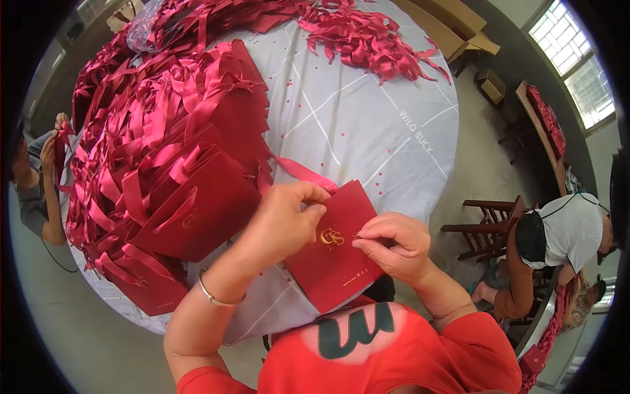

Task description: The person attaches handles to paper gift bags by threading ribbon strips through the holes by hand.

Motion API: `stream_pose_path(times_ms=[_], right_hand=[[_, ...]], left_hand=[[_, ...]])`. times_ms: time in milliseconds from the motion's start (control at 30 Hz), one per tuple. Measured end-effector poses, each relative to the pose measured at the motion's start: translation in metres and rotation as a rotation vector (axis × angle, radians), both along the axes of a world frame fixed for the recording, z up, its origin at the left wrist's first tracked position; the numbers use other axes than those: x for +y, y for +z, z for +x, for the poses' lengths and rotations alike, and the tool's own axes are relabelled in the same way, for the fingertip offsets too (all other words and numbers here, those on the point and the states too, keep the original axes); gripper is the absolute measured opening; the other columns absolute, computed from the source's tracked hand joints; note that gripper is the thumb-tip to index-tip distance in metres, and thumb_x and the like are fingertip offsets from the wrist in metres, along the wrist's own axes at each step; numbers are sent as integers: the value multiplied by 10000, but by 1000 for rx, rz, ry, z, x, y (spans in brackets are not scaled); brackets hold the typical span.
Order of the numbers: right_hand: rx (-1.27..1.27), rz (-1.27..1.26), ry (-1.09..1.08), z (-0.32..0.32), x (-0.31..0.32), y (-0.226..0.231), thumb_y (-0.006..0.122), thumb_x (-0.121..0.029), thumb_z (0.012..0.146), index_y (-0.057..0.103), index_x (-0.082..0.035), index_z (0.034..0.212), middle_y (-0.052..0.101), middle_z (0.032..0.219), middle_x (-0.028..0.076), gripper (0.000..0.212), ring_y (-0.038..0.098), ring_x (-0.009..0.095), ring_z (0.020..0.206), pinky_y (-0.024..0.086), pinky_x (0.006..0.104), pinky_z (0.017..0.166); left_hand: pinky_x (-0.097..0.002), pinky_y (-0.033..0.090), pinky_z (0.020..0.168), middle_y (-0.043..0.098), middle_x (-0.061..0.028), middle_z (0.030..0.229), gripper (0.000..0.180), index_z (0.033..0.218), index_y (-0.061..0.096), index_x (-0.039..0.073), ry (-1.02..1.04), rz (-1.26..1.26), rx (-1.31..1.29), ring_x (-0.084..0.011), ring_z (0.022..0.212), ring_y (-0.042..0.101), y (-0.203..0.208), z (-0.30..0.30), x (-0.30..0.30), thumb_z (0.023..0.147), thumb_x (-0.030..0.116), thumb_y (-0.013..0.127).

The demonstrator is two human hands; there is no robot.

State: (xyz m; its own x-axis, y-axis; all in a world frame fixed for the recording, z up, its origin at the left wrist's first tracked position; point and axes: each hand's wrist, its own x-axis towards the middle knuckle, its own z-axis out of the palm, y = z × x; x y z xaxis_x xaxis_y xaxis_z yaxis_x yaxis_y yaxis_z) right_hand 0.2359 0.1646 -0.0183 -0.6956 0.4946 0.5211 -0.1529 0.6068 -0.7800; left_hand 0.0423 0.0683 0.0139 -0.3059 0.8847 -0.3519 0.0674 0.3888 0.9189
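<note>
A flat dark-red paper bag (335, 272) with a gold emblem lies in front of me at the near edge of the table. My left hand (289, 220) is closed in a pinch at the bag's upper left edge, where a pink-red ribbon (302, 172) runs from its fingertips back toward the pile. Over the bag's right side, my right hand (399, 246) pinches thumb against forefinger. A tiny dark tip shows at those fingertips, too small to name.
A large heap of red ribbon-handled bags (190, 177) fills the table's left side. Loose ribbons (374, 46) lie at the far side of the round grey-clothed table (315, 98). A wooden stool (489, 226) and a seated person are at right; another person's hands (52, 144) work at left.
</note>
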Motion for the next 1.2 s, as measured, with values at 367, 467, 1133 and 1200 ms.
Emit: stream_pose_path(times_ms=[367, 467, 1133, 1200], right_hand=[[-59, 63, 99, 12, -21, 17, 769, 93, 725, 673, -3, 877, 691, 801, 119, 204, 671, 221, 693, 513, 286, 594], [-133, -22, 50, 15, -22, 27, 761, 98, 732, 674, 5, 875, 691, 827, 120, 191, 666, 198, 713, 507, 274, 606], [-107, 158, -139, -2, -20, 21, 777, 68, 734, 702, -18, 888, 677, 830, 117, 192, 662, 207, 687, 517, 287, 580], [-97, 193, -152, -3, -20, 20, 776, 80, 732, 703, -13, 889, 678, 830, 112, 197, 648, 190, 676, 499, 275, 570]], left_hand=[[-212, 449, 468, 631, -24, 773, 143, 1087, 602, -30, -182, -118, -265, -96, 556, 630, -2, -10, -2, 977, 27, 531], [-214, 469, 487, 650, -37, 797, 164, 1103, 609, -35, -181, -115, -262, -109, 574, 649, -4, -6, -2, 983, 35, 520], [-231, 489, 505, 644, -26, 831, 173, 1120, 604, 13, -228, -128, -373, -119, 611, 662, -7, -4, -5, 975, 20, 511], [-230, 492, 505, 649, -30, 837, 195, 1142, 611, 7, -223, -124, -371, -116, 608, 658, -6, -3, -5, 974, 16, 512]])
